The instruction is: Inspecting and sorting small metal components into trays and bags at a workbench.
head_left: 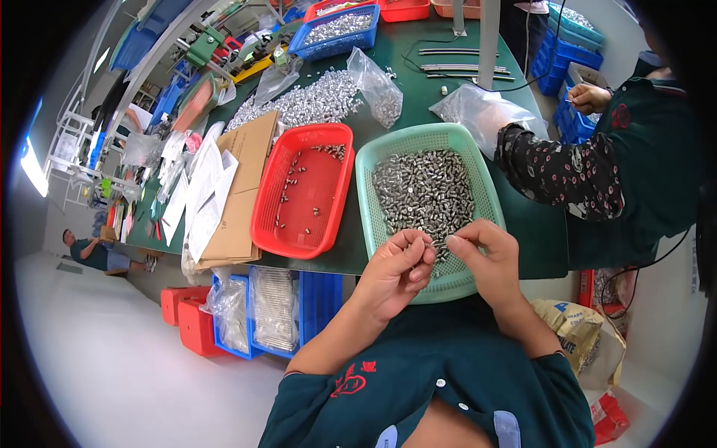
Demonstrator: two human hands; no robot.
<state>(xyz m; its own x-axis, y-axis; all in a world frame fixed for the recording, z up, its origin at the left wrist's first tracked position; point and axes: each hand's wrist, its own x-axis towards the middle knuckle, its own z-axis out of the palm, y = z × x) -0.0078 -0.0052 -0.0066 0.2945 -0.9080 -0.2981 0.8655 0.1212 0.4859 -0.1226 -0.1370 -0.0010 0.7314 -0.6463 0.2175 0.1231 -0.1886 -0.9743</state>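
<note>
A pale green mesh basket (365,201) stands at the table's front edge, directly before me, with a heap of small silvery metal cylinders (422,190) inside. Over its near end, my left hand (397,270) is closed, fingers curled, with what looks like one small metal cylinder at its fingertips. Close beside it my right hand (489,257) pinches thumb and finger together; whatever lies between them is too small to make out. To the left sits a red plastic basket (299,201) with a few similar parts scattered along its left side and a cluster in its far right corner.
Cardboard (237,190) and white papers (203,198) lie left of the red basket. Beyond are a pile of shiny parts (317,97), a plastic bag (377,89) and a blue crate (336,31). At right, a co-worker's patterned sleeve (560,172) reaches toward another clear bag (482,112).
</note>
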